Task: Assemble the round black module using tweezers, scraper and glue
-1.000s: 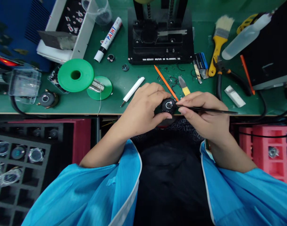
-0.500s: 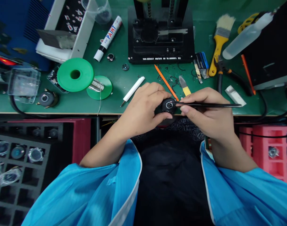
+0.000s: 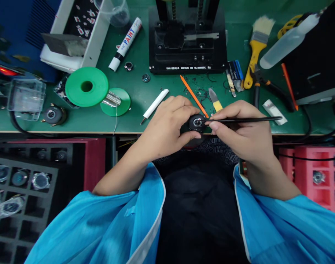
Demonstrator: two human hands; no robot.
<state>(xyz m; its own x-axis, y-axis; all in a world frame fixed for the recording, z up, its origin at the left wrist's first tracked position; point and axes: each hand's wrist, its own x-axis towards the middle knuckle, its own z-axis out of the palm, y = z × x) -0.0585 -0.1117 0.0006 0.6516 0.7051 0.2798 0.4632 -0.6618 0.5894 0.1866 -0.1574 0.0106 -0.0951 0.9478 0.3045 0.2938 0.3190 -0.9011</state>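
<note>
My left hand (image 3: 170,126) is closed around a round black watch body (image 3: 197,123), with thumb and fingers on its rim. Its back faces up and shows a ring with small metal dots. Between thumb and fingers, my right hand (image 3: 243,134) pinches a slim black tool that looks like tweezers (image 3: 247,120). The tool lies almost level, its tip at the right side of the ring; whether it touches cannot be made out. Just beyond the hands lie an orange stick (image 3: 193,95), a yellow-handled blade (image 3: 215,101) and a white pen-like tool (image 3: 155,105).
A black press stand (image 3: 186,60) rises at the back. Solder spools (image 3: 86,87), a paint marker (image 3: 126,44) and another watch body (image 3: 54,114) are on the left. Right of centre are a brush (image 3: 258,47), pliers (image 3: 274,88) and a bottle (image 3: 290,44). Foam trays (image 3: 35,165) flank me.
The rear end of the tweezers has risen slightly in the picture, while the tip stays at the watch body. Both hands hold nearly the same places.
</note>
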